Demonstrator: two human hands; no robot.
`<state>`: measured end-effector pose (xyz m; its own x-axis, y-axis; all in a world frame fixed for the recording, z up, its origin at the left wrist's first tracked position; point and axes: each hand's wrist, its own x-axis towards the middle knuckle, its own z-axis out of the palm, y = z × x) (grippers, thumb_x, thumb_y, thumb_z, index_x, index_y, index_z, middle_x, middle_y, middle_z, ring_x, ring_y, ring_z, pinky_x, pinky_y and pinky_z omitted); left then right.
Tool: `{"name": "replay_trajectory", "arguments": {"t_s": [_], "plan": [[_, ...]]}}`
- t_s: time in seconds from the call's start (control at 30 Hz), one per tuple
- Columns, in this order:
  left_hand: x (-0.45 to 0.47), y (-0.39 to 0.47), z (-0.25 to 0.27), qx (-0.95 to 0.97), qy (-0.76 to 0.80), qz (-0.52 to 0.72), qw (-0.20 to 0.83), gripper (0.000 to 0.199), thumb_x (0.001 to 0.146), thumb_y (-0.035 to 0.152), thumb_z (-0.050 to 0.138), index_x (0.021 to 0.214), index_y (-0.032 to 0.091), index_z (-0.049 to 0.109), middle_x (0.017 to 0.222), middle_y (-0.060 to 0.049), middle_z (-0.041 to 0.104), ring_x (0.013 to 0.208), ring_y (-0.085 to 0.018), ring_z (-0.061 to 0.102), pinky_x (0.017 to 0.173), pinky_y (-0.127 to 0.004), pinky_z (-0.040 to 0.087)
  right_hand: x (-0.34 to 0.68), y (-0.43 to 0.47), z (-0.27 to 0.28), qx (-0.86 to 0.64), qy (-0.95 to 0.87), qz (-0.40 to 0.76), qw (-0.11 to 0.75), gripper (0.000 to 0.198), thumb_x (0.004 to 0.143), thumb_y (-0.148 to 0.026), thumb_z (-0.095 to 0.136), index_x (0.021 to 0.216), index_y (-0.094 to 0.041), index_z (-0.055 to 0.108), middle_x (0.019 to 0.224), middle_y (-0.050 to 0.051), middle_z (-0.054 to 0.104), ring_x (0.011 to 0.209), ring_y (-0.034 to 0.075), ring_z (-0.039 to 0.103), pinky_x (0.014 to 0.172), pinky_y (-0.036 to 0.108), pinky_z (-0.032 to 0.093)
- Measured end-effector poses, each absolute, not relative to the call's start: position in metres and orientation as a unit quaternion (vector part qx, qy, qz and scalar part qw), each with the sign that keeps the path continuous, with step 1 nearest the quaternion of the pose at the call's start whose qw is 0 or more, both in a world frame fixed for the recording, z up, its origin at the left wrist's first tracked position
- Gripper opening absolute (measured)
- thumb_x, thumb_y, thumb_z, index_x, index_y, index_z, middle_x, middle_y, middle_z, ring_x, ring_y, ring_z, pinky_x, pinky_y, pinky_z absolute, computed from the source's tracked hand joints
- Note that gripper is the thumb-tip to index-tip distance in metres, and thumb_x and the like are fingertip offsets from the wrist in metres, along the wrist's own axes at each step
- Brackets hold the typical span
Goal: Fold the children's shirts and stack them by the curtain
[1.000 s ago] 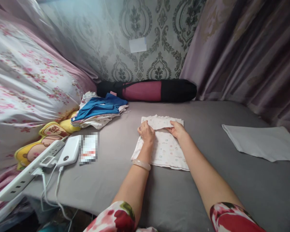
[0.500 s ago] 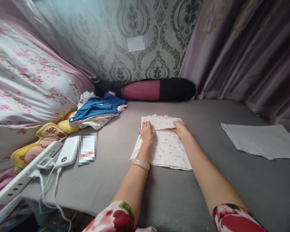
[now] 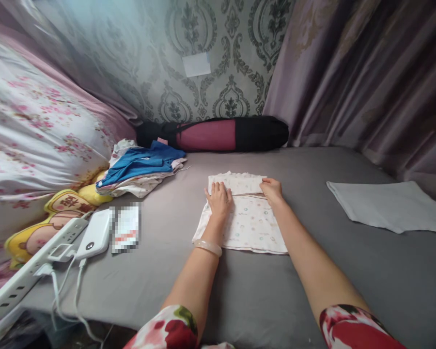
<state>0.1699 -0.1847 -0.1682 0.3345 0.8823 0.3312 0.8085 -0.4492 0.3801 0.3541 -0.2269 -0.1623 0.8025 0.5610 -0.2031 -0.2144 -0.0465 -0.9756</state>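
A white cloth garment (image 3: 249, 223) with a small coloured print lies on the grey bed surface, its far part folded over toward me as a band. My left hand (image 3: 219, 199) rests flat on the left of that band, fingers spread. At the band's right end, my right hand (image 3: 272, 189) pinches the edge between thumb and fingers. What kind of garment it is cannot be told from this folded shape.
A pile of clothes with a blue garment (image 3: 141, 161) on top lies at left, near a yellow plush (image 3: 32, 237). A power bank (image 3: 94, 233) and power strip (image 3: 36, 264) with cables lie nearer. Folded grey cloth (image 3: 388, 203) lies right; a long black-and-pink bag (image 3: 207, 135) lies along the wall.
My left fingers have spread flatter on the band. My right hand has raised the band's corner slightly and drawn it straighter. The view has shifted a little to the right.
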Motion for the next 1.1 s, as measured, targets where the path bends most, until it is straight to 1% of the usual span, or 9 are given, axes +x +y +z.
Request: {"name": "replay_trajectory", "arguments": {"t_s": [0.1, 0.17, 0.3, 0.4, 0.53, 0.67, 0.8, 0.97, 1.1], "plan": [[0.171, -0.185, -0.168, 0.820, 0.514, 0.242, 0.077, 0.041, 0.094, 0.031, 0.038, 0.131, 0.018, 0.051, 0.142, -0.013, 0.050, 0.139, -0.027, 0.036, 0.116, -0.058, 0.014, 0.351, -0.230, -0.160, -0.729, -0.147, 0.210, 0.635, 0.022, 0.065, -0.004, 0.055, 0.077, -0.019, 0.065, 0.081, 0.003, 0.070, 0.101, 0.022, 0.064, 0.098, 0.037, 0.045], [0.173, -0.185, -0.167, 0.823, 0.511, 0.232, 0.083, 0.042, 0.093, 0.031, 0.039, 0.131, 0.018, 0.050, 0.144, -0.013, 0.049, 0.140, -0.027, 0.035, 0.116, -0.059, 0.014, 0.344, -0.232, -0.155, -0.763, -0.184, 0.173, 0.595, 0.023, 0.072, -0.007, 0.054, 0.087, -0.018, 0.067, 0.097, 0.009, 0.070, 0.110, 0.026, 0.059, 0.104, 0.042, 0.038], [0.181, -0.183, -0.161, 0.833, 0.501, 0.217, 0.090, 0.044, 0.093, 0.033, 0.041, 0.134, 0.017, 0.048, 0.146, -0.014, 0.046, 0.141, -0.029, 0.032, 0.115, -0.061, 0.014, 0.321, -0.234, -0.145, -0.833, -0.382, 0.034, 0.400, 0.034, 0.087, -0.014, 0.043, 0.115, -0.014, 0.062, 0.121, 0.018, 0.062, 0.120, 0.029, 0.052, 0.106, 0.043, 0.032], [0.188, -0.178, -0.157, 0.845, 0.484, 0.208, 0.088, 0.044, 0.093, 0.032, 0.040, 0.134, 0.018, 0.048, 0.147, -0.014, 0.044, 0.141, -0.029, 0.031, 0.115, -0.060, 0.014, 0.302, -0.229, -0.143, -0.806, -0.521, -0.011, 0.282, 0.040, 0.091, -0.017, 0.036, 0.126, -0.014, 0.057, 0.136, 0.017, 0.054, 0.131, 0.027, 0.042, 0.112, 0.043, 0.023], [0.189, -0.168, -0.156, 0.855, 0.474, 0.194, 0.081, 0.042, 0.092, 0.025, 0.040, 0.132, 0.019, 0.049, 0.145, -0.014, 0.046, 0.140, -0.028, 0.033, 0.115, -0.058, 0.016, 0.286, -0.221, -0.147, -0.754, -0.629, 0.008, 0.189, 0.047, 0.096, -0.022, 0.030, 0.139, -0.013, 0.046, 0.152, 0.013, 0.036, 0.144, 0.025, 0.023, 0.117, 0.048, 0.009], [0.183, -0.157, -0.163, 0.869, 0.452, 0.191, 0.071, 0.041, 0.091, 0.018, 0.039, 0.130, 0.018, 0.050, 0.142, -0.015, 0.050, 0.138, -0.026, 0.037, 0.115, -0.050, 0.023, 0.279, -0.215, -0.151, -0.745, -0.649, 0.040, 0.148, 0.050, 0.097, -0.024, 0.027, 0.144, -0.013, 0.040, 0.155, 0.012, 0.031, 0.145, 0.024, 0.019, 0.117, 0.048, 0.007], [0.179, -0.150, -0.173, 0.879, 0.433, 0.184, 0.078, 0.042, 0.092, 0.018, 0.037, 0.132, 0.012, 0.048, 0.145, -0.016, 0.046, 0.137, -0.026, 0.039, 0.113, -0.042, 0.028, 0.278, -0.213, -0.157, -0.752, -0.641, 0.048, 0.144, 0.052, 0.098, -0.026, 0.025, 0.146, -0.014, 0.039, 0.156, 0.010, 0.030, 0.145, 0.023, 0.020, 0.117, 0.048, 0.009], [0.179, -0.147, -0.178, 0.877, 0.436, 0.189, 0.064, 0.042, 0.096, 0.023, 0.032, 0.132, 0.011, 0.049, 0.146, -0.017, 0.045, 0.138, -0.026, 0.036, 0.114, -0.041, 0.027, 0.280, -0.214, -0.160, -0.761, -0.632, 0.058, 0.139, 0.053, 0.098, -0.029, 0.023, 0.148, -0.015, 0.036, 0.157, 0.009, 0.026, 0.146, 0.023, 0.017, 0.117, 0.047, 0.008], [0.178, -0.146, -0.177, 0.868, 0.459, 0.185, 0.040, 0.045, 0.098, 0.033, 0.030, 0.134, 0.015, 0.049, 0.146, -0.017, 0.044, 0.139, -0.028, 0.036, 0.114, -0.045, 0.026, 0.280, -0.213, -0.162, -0.779, -0.608, 0.050, 0.144, 0.054, 0.098, -0.032, 0.024, 0.148, -0.015, 0.035, 0.158, 0.010, 0.024, 0.146, 0.023, 0.015, 0.117, 0.049, 0.006]]}}
